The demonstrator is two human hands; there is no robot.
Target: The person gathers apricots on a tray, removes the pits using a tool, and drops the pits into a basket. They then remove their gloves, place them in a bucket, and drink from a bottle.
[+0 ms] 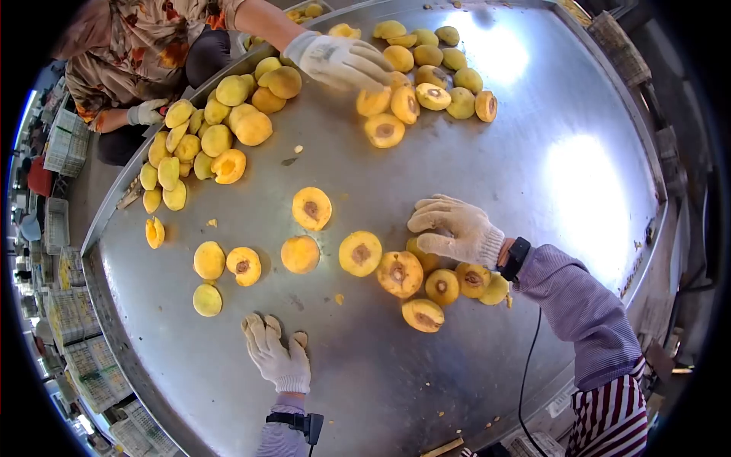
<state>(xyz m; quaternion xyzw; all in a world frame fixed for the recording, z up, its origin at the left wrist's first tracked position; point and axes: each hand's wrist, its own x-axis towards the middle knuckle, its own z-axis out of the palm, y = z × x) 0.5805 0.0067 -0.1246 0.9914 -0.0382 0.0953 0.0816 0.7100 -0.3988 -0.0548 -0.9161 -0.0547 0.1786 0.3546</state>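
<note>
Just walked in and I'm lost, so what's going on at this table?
One person's gloved right hand is beside a cluster of yellow fruit, mostly cut open, on a metal table. The left hand is spread open near other pieces. Across it, a co-worker's gloved hand is over another group.

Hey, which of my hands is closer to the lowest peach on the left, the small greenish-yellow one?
Left. Your left hand is below and right of that peach, not touching it; your right hand is farther off, higher in view and well to the right.
</note>
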